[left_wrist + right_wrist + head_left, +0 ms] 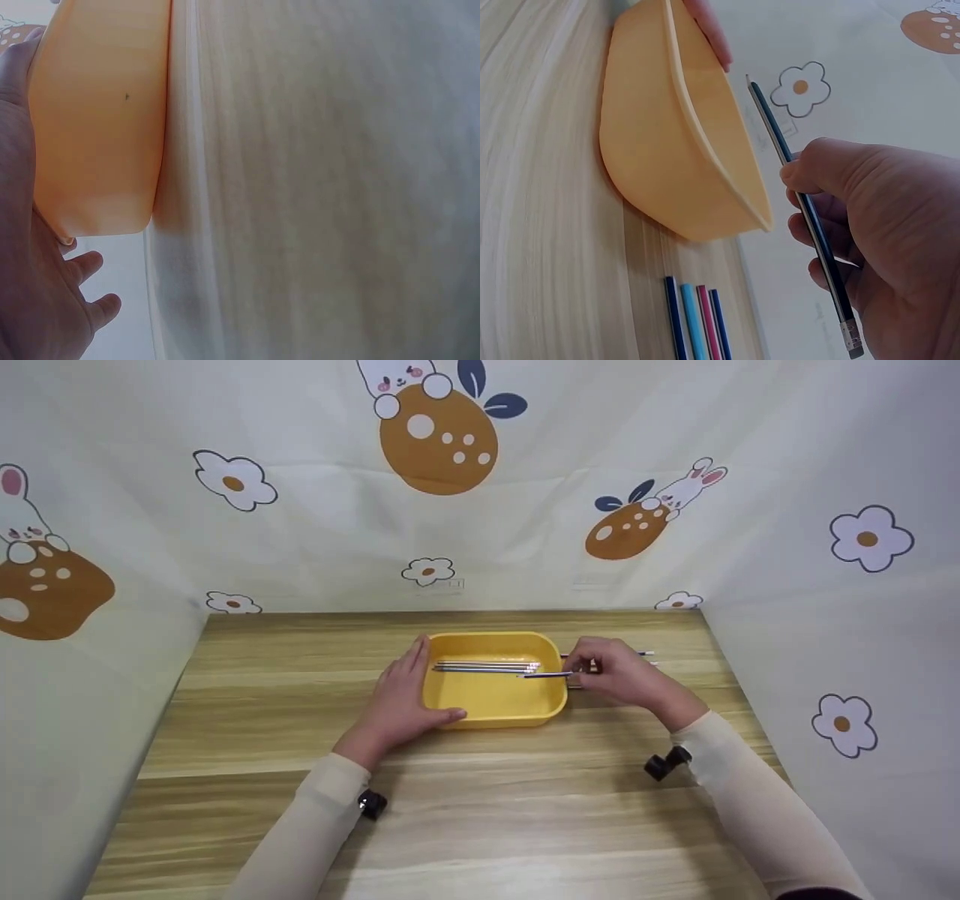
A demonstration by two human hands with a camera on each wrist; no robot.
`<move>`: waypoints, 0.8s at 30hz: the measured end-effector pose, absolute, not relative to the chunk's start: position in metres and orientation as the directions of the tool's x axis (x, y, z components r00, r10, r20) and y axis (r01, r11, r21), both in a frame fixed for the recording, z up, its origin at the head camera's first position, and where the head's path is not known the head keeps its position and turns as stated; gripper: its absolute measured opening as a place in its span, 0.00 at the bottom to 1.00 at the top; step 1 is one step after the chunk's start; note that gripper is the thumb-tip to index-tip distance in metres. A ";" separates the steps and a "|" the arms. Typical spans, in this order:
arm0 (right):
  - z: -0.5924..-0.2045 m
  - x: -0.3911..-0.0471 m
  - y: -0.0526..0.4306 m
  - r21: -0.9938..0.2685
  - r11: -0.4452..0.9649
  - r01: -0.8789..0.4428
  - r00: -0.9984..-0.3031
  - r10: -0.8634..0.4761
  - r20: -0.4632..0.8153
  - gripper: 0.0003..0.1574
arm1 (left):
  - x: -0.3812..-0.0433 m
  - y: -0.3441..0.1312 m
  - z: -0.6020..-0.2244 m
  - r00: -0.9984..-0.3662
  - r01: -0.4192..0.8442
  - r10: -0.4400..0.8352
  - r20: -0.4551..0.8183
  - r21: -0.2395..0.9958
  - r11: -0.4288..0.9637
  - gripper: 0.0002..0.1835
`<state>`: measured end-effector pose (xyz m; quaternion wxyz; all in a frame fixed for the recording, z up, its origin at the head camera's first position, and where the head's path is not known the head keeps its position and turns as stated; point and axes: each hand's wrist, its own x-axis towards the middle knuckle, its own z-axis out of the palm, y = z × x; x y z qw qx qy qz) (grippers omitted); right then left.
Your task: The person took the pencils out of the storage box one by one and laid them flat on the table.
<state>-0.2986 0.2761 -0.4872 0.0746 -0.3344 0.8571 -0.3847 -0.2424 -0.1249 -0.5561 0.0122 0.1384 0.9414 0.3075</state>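
Note:
A yellow plastic bin (495, 701) stands on the table with several pencils (484, 667) lying lengthwise inside. My left hand (405, 690) rests on the bin's left end, its fingers straight along that side and the thumb over the front rim. My right hand (611, 671) pinches a dark striped pencil (810, 214) between thumb and fingers. In the head view this pencil's tip reaches over the bin's right rim. In the right wrist view its eraser end points down, beside the palm. Several more pencils (694, 319), dark blue, light blue and pink, lie beside the bin, partly under my right hand.
The wood-grain table (480, 817) extends on both sides of the bin and in front of it. A pale curtain (330, 532) printed with rabbits and flowers encloses the back and both sides. A small black camera (666, 763) sits at the right wrist.

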 end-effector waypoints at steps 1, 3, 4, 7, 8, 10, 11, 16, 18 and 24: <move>-0.487 -0.299 0.279 -0.707 0.484 -0.516 -0.767 -0.628 0.130 0.12 | -0.242 -0.125 -0.556 -0.962 0.252 0.267 0.062 0.581 0.774 0.78; -0.486 -0.299 0.283 -0.704 0.483 -0.521 -0.765 -0.629 0.135 0.12 | -0.243 -0.125 -0.556 -0.961 0.257 0.268 0.067 0.578 0.774 0.78; -0.485 -0.299 0.286 -0.703 0.485 -0.520 -0.765 -0.630 0.132 0.12 | -0.243 -0.125 -0.556 -0.961 0.257 0.268 0.067 0.577 0.775 0.78; -0.484 -0.297 0.292 -0.712 0.485 -0.508 -0.769 -0.628 0.121 0.12 | -0.243 -0.126 -0.557 -0.960 0.260 0.271 0.068 0.576 0.775 0.78; -0.484 -0.297 0.294 -0.715 0.485 -0.504 -0.770 -0.627 0.118 0.11 | -0.243 -0.126 -0.557 -0.960 0.260 0.272 0.067 0.576 0.775 0.78; -0.484 -0.295 0.298 -0.719 0.489 -0.494 -0.776 -0.621 0.110 0.12 | -0.243 -0.125 -0.557 -0.960 0.258 0.272 0.064 0.576 0.775 0.79; -0.484 -0.295 0.300 -0.719 0.493 -0.490 -0.780 -0.616 0.109 0.12 | -0.243 -0.125 -0.557 -0.960 0.258 0.272 0.063 0.577 0.775 0.79; -0.485 -0.293 0.311 -0.712 0.512 -0.481 -0.795 -0.598 0.108 0.13 | -0.243 -0.125 -0.557 -0.959 0.260 0.274 0.064 0.580 0.772 0.78; -0.484 -0.292 0.315 -0.708 0.516 -0.482 -0.798 -0.592 0.112 0.14 | -0.243 -0.124 -0.557 -0.960 0.260 0.274 0.065 0.580 0.772 0.78; -0.483 -0.291 0.327 -0.707 0.529 -0.469 -0.811 -0.575 0.107 0.11 | -0.242 -0.124 -0.557 -0.960 0.260 0.273 0.065 0.575 0.776 0.78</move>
